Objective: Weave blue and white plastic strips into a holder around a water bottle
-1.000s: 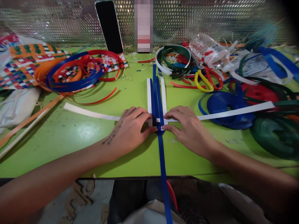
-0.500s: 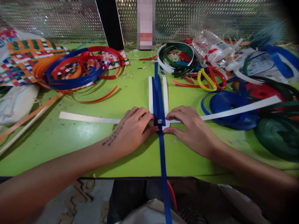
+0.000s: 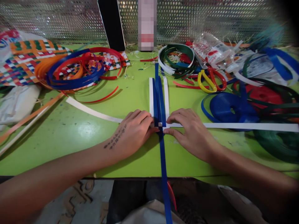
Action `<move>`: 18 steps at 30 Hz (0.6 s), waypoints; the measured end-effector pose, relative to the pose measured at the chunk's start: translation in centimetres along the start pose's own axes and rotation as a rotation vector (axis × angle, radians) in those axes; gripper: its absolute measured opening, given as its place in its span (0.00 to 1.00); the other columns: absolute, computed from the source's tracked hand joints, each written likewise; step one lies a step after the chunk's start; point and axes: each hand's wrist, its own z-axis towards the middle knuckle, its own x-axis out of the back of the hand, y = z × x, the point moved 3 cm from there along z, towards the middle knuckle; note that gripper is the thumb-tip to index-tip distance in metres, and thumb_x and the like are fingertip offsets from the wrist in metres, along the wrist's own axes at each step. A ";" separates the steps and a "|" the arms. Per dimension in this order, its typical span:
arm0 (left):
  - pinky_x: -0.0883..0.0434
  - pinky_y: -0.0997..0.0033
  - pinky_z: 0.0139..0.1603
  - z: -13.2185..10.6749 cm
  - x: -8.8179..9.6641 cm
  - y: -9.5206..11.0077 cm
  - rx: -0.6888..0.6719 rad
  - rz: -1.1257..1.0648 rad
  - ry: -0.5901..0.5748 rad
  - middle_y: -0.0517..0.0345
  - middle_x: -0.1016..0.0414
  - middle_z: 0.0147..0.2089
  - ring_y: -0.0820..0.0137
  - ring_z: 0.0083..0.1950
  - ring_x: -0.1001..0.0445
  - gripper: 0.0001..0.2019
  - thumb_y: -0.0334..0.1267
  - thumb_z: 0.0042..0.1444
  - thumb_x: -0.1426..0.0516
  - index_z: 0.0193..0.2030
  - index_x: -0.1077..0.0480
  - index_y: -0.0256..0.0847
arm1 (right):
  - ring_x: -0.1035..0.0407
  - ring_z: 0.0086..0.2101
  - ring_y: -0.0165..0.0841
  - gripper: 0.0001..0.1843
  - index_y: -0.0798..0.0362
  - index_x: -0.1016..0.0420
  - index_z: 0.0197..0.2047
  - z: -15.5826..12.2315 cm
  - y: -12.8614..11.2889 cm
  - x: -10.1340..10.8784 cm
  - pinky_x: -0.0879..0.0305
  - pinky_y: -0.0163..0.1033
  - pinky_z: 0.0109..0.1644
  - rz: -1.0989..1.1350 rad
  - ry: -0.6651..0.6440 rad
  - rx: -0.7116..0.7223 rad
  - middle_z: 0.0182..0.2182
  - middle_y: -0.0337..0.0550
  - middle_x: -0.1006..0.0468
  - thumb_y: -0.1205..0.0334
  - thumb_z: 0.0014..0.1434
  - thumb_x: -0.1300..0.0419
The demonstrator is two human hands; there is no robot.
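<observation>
A bundle of blue strips point(image 3: 159, 93) is laid flat at the middle of the green bench point(image 3: 70, 137), with its long axis running straight away from the person. One of these strips is carried past the near edge of the bench and hangs down towards the person's lap. The bundle is flanked closely on either side by two short white strips point(image 3: 151, 96), which are laid parallel to it.

A long white cross strip point(image 3: 245, 126) is laid at right angles to these, its long axis running left to right. Its left end is curved away towards the far left, and its right end lies over the rolls.

The cross strip is pinched by the left hand point(image 3: 133, 132) just left of the blue bundle and by the right hand point(image 3: 190, 130) just right of it. Thumb and forefinger are closed on it and the other fingers are held low over the bench.

A clear plastic bottle point(image 3: 213, 53) is seen lying on its side at the far right, near the scissors point(image 3: 210, 81); its contents cannot be told. A blue roll point(image 3: 230, 107) is seen just behind the right hand.
</observation>
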 end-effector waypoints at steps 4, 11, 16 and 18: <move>0.23 0.55 0.55 0.0 0.1 0.1 -0.005 0.008 0.000 0.46 0.19 0.50 0.56 0.52 0.22 0.10 0.39 0.77 0.41 0.52 0.23 0.33 | 0.26 0.49 0.49 0.07 0.50 0.22 0.47 -0.2 -0.2 0.0 0.33 0.55 0.55 -0.028 0.012 0.011 0.47 0.50 0.17 0.57 0.72 0.32; 0.23 0.57 0.54 -0.1 0.2 0.6 -0.066 0.141 0.052 0.46 0.18 0.51 0.57 0.52 0.20 0.09 0.36 0.78 0.42 0.50 0.23 0.34 | 0.26 0.49 0.49 0.05 0.50 0.21 0.47 -0.1 -0.3 0.0 0.33 0.54 0.55 -0.038 0.006 0.012 0.47 0.50 0.17 0.58 0.72 0.32; 0.23 0.57 0.53 -0.2 0.1 0.6 -0.056 0.162 0.038 0.46 0.18 0.50 0.57 0.51 0.21 0.10 0.36 0.79 0.44 0.49 0.23 0.33 | 0.25 0.49 0.48 0.04 0.50 0.20 0.46 -0.1 -0.3 0.0 0.34 0.53 0.54 -0.037 0.024 0.024 0.47 0.50 0.16 0.60 0.72 0.32; 0.23 0.57 0.53 -0.1 0.2 0.6 -0.053 0.157 0.030 0.46 0.19 0.50 0.57 0.51 0.21 0.10 0.37 0.79 0.44 0.50 0.23 0.33 | 0.25 0.48 0.48 0.03 0.50 0.20 0.46 0.0 -0.3 0.0 0.34 0.53 0.54 -0.034 0.027 0.033 0.46 0.50 0.16 0.60 0.72 0.32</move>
